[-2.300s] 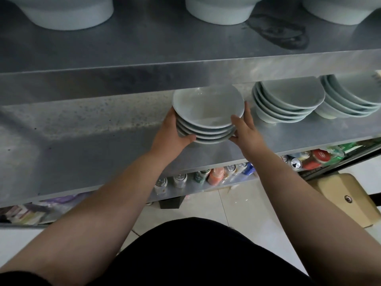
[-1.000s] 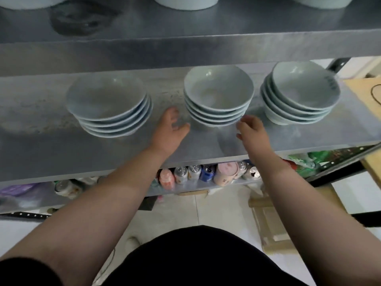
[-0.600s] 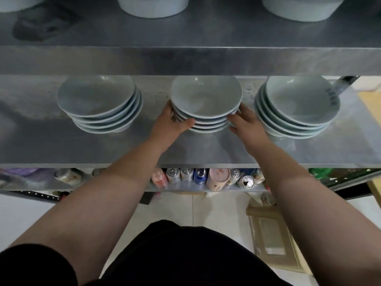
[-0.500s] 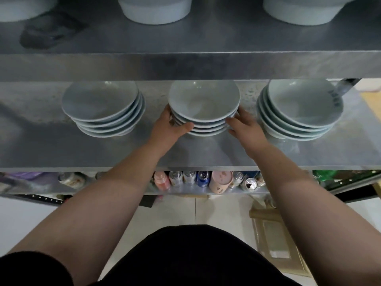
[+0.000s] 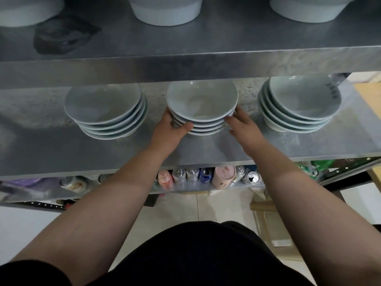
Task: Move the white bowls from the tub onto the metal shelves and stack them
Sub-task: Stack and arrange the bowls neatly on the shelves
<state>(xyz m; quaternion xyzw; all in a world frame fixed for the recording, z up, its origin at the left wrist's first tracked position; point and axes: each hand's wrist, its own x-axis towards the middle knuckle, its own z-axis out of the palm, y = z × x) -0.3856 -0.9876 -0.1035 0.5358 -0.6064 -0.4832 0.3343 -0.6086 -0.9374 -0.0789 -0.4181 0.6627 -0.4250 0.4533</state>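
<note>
Three stacks of white bowls stand on the middle metal shelf (image 5: 61, 149). The middle stack (image 5: 201, 102) sits between my two hands. My left hand (image 5: 170, 129) clasps its left side, thumb against the lower bowls. My right hand (image 5: 243, 124) presses its right side with fingers spread along the rims. The left stack (image 5: 105, 108) and the right stack (image 5: 299, 100) stand apart on either side, untouched. The tub is out of view.
The upper shelf (image 5: 185, 65) overhangs the bowls and carries larger white bowls (image 5: 165, 9). Below, the lowest shelf holds cans and bottles (image 5: 198, 176). A wooden stool (image 5: 270, 221) stands on the tiled floor at the right.
One second ago my hands were off the middle stack; they have since closed in on both its sides and stay there. The view has shifted slightly.
</note>
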